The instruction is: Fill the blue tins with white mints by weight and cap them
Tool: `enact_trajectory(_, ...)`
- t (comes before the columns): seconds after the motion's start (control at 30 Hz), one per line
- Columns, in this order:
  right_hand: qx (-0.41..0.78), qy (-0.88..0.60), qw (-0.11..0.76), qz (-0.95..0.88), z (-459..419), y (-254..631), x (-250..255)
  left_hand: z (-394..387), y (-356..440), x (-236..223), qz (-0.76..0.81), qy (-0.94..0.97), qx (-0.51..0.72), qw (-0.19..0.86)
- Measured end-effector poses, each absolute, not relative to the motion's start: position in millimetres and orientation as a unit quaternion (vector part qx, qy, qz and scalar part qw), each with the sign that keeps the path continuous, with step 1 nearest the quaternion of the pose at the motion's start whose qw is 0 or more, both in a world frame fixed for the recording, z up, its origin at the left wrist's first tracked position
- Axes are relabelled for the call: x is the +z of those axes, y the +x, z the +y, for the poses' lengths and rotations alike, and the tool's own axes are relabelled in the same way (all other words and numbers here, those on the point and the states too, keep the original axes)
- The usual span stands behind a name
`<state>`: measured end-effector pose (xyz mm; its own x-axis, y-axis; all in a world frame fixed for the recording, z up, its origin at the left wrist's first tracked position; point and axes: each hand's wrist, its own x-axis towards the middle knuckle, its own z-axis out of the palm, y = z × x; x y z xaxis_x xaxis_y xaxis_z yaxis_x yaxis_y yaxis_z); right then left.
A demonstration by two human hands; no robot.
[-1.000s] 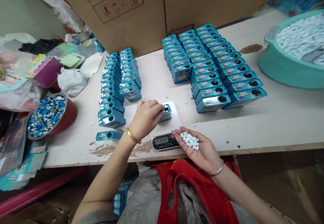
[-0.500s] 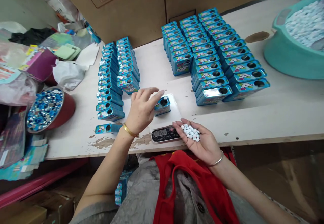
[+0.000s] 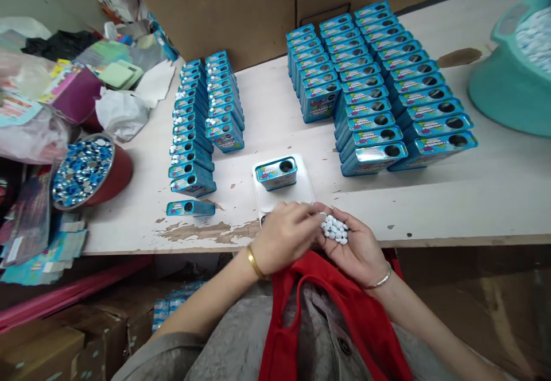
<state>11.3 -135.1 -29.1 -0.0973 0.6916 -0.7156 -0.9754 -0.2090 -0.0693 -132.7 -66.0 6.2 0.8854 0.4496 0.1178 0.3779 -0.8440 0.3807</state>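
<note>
My right hand is cupped palm up over the front edge of the table, holding a small heap of white oval candies. My left hand reaches across to it, fingers bent together, with their tips at the heap's left edge. A white candy shows at those fingertips, partly covered. Just beyond the hands, a blue candy tin stands on a white digital scale. The tin's round hole is uncovered and dark inside. My left hand hides most of the scale's display.
Two rows of blue tins stand at left, many with white candies on top; a lone tin is nearest me. More open tins fill the right. A teal tub holds white candies; a red bucket holds shiny blue-silver pieces.
My left hand has moved from above the tin on the scale down to the candies in my right palm. The tin is now fully visible, and the view has shifted slightly.
</note>
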Motion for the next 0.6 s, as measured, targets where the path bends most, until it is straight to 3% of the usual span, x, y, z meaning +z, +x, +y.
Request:
enact_trajectory(0.23,0.699,-0.372,0.539,0.288,-159,18,-33,-111,-107,-42,0.170,0.972,0.090,0.132)
enact_trajectory(0.6,0.712,-0.359,0.543,0.265,-166,13,-35,-114,-113,-41,0.202,0.963,0.085,0.160)
